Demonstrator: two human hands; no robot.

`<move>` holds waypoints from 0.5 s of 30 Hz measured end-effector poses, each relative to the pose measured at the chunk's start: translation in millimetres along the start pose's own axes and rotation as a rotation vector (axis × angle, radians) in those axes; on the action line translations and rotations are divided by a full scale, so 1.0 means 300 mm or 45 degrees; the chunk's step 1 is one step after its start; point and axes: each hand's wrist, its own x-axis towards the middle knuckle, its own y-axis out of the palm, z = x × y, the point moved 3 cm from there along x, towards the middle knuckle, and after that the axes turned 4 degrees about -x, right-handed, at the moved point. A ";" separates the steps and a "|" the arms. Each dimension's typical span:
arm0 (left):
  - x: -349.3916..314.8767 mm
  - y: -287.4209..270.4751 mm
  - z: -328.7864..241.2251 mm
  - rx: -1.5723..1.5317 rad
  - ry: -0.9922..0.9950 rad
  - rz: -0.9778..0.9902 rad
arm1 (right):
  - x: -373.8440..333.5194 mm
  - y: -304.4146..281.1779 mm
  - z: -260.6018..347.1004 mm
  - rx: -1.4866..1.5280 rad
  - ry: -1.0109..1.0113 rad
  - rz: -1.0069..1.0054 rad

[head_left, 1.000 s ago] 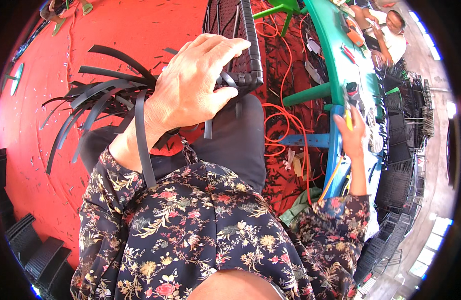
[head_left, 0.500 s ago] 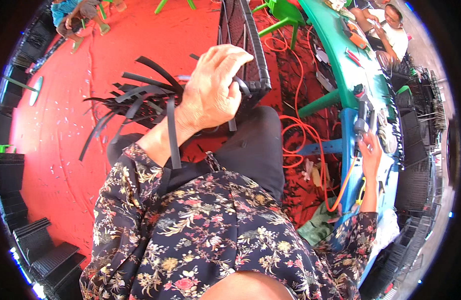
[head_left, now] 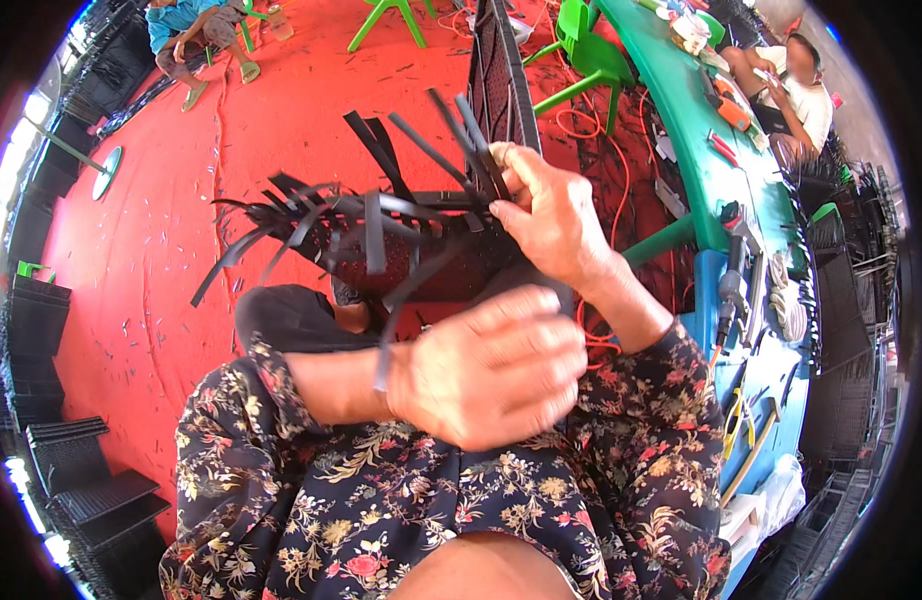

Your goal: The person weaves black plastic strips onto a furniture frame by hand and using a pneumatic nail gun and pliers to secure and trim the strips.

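Observation:
A black woven wicker piece [head_left: 497, 95] with a straight, strip-wrapped edge stands in front of me at my knees. Loose flat black strips [head_left: 375, 232] fan out from its lower part toward the left. At its corner, my right hand [head_left: 556, 215] pinches a black strip [head_left: 486, 165] between thumb and fingers. Closer to my body, my left hand [head_left: 491, 370] hangs over my lap, back upward and blurred by motion. Its fingers seem bent, but whether anything is in them is hidden.
On my right stand a blue table [head_left: 771, 410] holding a dark hand tool [head_left: 729, 285], gloves [head_left: 787, 300] and yellow-handled scissors [head_left: 733, 420], and a green table [head_left: 671, 90] with red pliers [head_left: 722, 150]. Orange hose [head_left: 626, 170] lies on the red floor. Two people sit farther off.
My right hand has left the hand tool on the blue table and come to the wicker corner. My left hand has let go of that corner and drawn back toward my lap.

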 end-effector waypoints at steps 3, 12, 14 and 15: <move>0.005 0.077 -0.005 -0.199 0.066 0.020 | -0.017 -0.008 0.004 0.111 0.075 0.005; -0.011 0.122 0.161 0.141 -0.001 0.408 | -0.032 -0.020 -0.096 0.694 0.325 0.063; -0.017 0.114 0.185 0.173 -0.022 0.261 | -0.028 -0.032 -0.058 0.560 0.331 0.065; -0.013 0.109 0.193 0.192 -0.021 0.189 | -0.030 -0.039 -0.049 0.505 0.328 0.050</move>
